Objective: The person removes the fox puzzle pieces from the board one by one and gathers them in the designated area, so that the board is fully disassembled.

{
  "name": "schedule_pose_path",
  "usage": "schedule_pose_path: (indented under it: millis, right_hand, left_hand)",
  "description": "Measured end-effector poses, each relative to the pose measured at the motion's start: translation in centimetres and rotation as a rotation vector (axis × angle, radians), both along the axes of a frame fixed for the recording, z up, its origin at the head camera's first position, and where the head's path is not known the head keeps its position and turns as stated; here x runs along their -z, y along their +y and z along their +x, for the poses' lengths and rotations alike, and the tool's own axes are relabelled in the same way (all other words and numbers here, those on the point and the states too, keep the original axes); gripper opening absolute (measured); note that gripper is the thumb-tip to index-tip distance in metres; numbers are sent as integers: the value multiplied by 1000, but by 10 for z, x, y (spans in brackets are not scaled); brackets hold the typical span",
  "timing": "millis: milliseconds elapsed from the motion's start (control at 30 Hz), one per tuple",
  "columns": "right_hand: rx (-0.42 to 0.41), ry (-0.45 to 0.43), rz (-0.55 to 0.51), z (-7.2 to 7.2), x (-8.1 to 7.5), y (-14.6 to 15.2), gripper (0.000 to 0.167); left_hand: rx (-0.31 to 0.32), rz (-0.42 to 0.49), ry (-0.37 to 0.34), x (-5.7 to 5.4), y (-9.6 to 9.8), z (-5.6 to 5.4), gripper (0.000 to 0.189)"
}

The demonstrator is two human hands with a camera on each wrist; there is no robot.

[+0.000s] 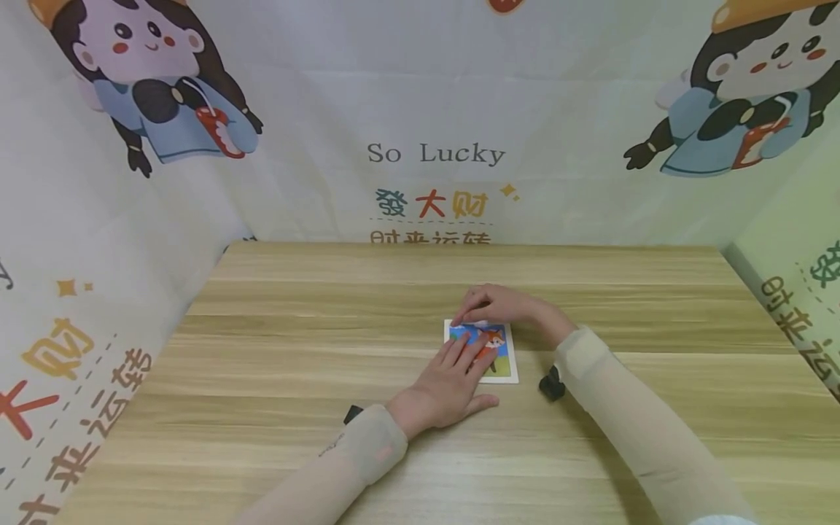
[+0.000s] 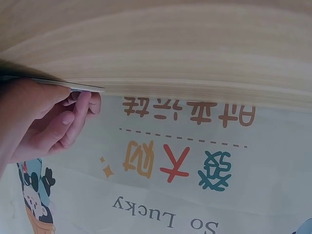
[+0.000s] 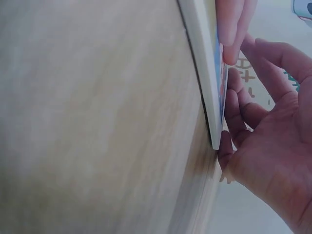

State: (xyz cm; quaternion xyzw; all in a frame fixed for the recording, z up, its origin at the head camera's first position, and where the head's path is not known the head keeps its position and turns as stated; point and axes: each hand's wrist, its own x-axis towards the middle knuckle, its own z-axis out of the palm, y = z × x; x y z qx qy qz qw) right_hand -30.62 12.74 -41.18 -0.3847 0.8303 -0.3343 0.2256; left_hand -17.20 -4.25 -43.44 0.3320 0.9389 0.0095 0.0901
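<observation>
A small square board with a white border lies on the wooden table, bearing a picture of an orange fox on blue and green. My left hand rests across the picture, fingers spread and fairly straight, thumb out over the wood by its near edge. At the board's far edge, my right hand bends over with curled fingers, its fingertips at the far left corner. In the right wrist view, several curled fingers of the right hand touch the thick white board. Whether anything sits between its fingertips is hidden.
The wooden table spreads around the board on every side. Behind it hangs a white printed cloth, with further cloth at left and right. A small black device is at the right wrist, another at the left.
</observation>
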Motion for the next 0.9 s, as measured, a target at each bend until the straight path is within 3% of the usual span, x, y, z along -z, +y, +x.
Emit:
schedule_pose_path:
  millis: [633,900]
  right_hand:
    - [89,-49,91,0,-4,-13,22]
    - [75,-36,92,0,-1,-12,19]
  left_hand:
    - [-9,3,4,0,1,-1,74]
    - [-6,20,-18,3,-1,-2,74]
